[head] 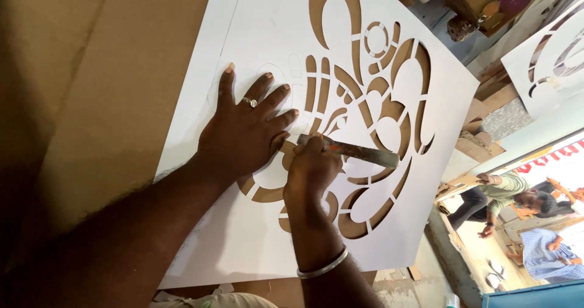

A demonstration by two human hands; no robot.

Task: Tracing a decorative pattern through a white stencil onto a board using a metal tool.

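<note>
Looking down at the middle of the frame, we see our left hand [246, 131] spread flat, fingers splayed and gripping nothing, pressing on the white sheet [255, 34] just left of its cut-out pattern. Our right hand [313, 168] is closed in a fist around the handle of a cutting tool [359, 153], whose worn shaft sticks out toward the right of the frame; the tip is hidden under the fist, so we cannot tell exactly where it meets the sheet. The sheet fills the centre and lies on a brown board [103, 89] that shows through the openings. We judge the sheet to be light, thin and fairly stiff, yet fragile where only narrow white bridges remain between the cut shapes; those strips would likely tear or bend if lifted by them. The solid uncut margin at the upper left looks like the safest place to hold or press. At the lower right, other people [517, 198] stand well apart.
</note>
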